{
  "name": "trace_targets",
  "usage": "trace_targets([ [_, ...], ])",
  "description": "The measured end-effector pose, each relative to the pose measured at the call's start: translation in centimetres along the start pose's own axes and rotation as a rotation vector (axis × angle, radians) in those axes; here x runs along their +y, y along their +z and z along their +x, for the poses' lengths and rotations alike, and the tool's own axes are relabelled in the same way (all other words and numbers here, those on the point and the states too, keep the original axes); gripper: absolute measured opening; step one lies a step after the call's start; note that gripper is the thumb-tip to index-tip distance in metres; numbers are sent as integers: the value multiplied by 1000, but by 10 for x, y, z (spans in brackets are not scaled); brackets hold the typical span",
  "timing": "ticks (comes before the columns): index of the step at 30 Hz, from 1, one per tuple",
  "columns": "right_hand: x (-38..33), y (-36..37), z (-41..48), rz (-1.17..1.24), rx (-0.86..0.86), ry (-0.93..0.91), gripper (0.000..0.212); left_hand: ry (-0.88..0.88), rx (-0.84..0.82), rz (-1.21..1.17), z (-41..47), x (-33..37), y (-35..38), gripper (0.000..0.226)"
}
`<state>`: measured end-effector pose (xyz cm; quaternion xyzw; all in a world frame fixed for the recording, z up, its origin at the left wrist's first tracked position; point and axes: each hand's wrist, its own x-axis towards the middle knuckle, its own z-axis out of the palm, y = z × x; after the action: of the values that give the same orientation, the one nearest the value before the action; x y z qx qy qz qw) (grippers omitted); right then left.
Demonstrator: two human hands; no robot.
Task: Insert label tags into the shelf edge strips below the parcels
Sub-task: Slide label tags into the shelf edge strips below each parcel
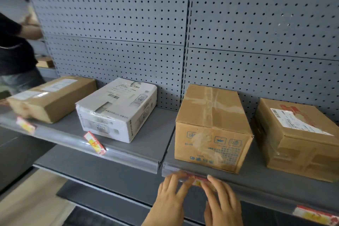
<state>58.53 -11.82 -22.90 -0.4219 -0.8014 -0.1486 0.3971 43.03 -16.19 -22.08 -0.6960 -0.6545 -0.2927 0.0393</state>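
Fingers [176, 180] of both hands, spread open, press a red label tag [199, 181] into the edge strip [170, 169].

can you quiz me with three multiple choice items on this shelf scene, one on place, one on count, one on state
1. Where are both hands working?
A. on the grey pegboard
B. at the shelf edge strip below the tall brown cardboard box with blue print
C. on the white shrink-wrapped parcel

2. How many parcels sit on the shelf?
A. two
B. four
C. six

3. How does the red and yellow label tag below the white parcel sit?
A. tilted, not flush in the strip
B. flat and level
C. lying on the floor

Answers: 1 B, the left hand and right hand press a tag into the strip under that box. 2 B, two brown, one white, one brown with a shipping label. 3 A, that tag slants across its strip.
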Motion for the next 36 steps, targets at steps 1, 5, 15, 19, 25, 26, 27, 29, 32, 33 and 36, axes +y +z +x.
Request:
trace_targets([
  [1, -7, 4, 2, 31, 31, -33, 39, -16, -13, -13, -3, -4, -4, 78],
  [5, -43, 21, 14, 136, 43, -92, 56, -29, 25, -37, -13, -29, -27, 64],
  [15, -142, 99, 54, 362, 155, -156, 30, -182, 246, 55, 5, -199, -139, 32],
  [19, -203, 140, 67, 322, 299, -34, 32, -156, 190, 13, 20, -266, -173, 31],
  [25, -258, 151, 86, 258, 115, 100, 31, 118, 1, -97, 44, -310, -188, 22],
  [26, -262, 149, 86, 231, 60, 136, 36, 151, -15, -123, 47, -313, -189, 21],
  [27, -265, 148, 84, 211, 14, 172, 42, 171, -22, -138, 49, -314, -189, 20],
  [29, -270, 145, 85, 204, -65, 219, 49, 178, -38, -166, 52, -317, -188, 20],
  [32, -275, 140, 93, 162, -118, 238, 38, 182, -75, -237, 55, -321, -189, 19],
  [33, -276, 138, 96, 153, -118, 251, 29, 185, -86, -256, 55, -322, -190, 19],
  [36, -283, 134, 108, 129, -157, 277, 17, 188, -125, -291, 56, -321, -194, 18],
])
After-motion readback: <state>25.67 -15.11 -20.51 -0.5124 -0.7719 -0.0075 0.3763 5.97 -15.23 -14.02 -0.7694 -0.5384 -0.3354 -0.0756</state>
